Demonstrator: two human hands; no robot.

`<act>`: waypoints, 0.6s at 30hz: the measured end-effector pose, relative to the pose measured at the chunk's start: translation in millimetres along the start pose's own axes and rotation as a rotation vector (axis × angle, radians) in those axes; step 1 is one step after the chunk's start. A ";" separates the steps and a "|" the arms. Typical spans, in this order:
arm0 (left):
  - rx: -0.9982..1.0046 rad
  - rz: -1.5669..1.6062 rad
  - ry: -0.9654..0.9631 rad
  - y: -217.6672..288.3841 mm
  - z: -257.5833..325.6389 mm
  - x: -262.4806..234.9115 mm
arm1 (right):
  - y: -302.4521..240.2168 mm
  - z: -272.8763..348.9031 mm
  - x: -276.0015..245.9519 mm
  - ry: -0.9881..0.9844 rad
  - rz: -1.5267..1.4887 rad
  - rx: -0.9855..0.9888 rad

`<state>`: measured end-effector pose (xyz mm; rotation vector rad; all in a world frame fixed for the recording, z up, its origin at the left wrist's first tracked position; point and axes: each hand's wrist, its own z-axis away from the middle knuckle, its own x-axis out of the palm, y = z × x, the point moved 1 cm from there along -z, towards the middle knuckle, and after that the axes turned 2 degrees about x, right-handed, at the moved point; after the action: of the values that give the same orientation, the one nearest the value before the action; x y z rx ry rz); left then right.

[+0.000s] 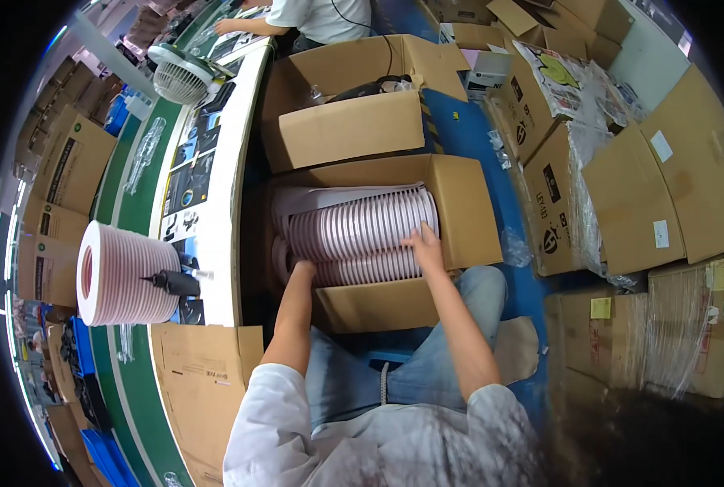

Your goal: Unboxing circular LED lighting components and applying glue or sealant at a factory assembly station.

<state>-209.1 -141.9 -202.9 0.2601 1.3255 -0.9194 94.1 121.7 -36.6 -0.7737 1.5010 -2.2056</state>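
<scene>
In front of me an open cardboard box (362, 312) holds two rows of thin, pinkish-white rings lying on their sides. The far row (354, 221) sits higher, with a flat pale sheet (313, 197) behind it. My left hand (303, 269) reaches down at the left end of the near row; its fingers are hidden among the rings. My right hand (427, 245) is at the right end of the near row (370, 269), with fingers bent over the edge of the end rings. On the bench to my left lies a similar ring stack (131, 274).
A black bottle-like tool (175, 283) stands by the bench stack. Beyond is a small fan (179, 75) beside a green conveyor (139, 183). Another open box (350, 138) holds cables. Large cartons (549, 195) line the right side. A co-worker (321, 20) sits ahead.
</scene>
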 end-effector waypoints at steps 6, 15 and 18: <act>-0.209 1.078 0.009 67.9 5.2 -21.7 | 1.2 -3.7 -62.1 0.021 0.122 0.125; 0.014 0.931 0.307 36.3 20.6 -52.3 | 30.8 -5.6 -44.7 -0.043 0.233 0.141; -0.568 1.080 -0.175 62.4 8.9 -93.2 | 37.6 0.2 -52.8 -0.048 0.043 0.336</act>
<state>-155.8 -68.3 -136.5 0.3759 1.0060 0.3369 135.4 137.9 -84.0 -0.6711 1.0730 -2.3049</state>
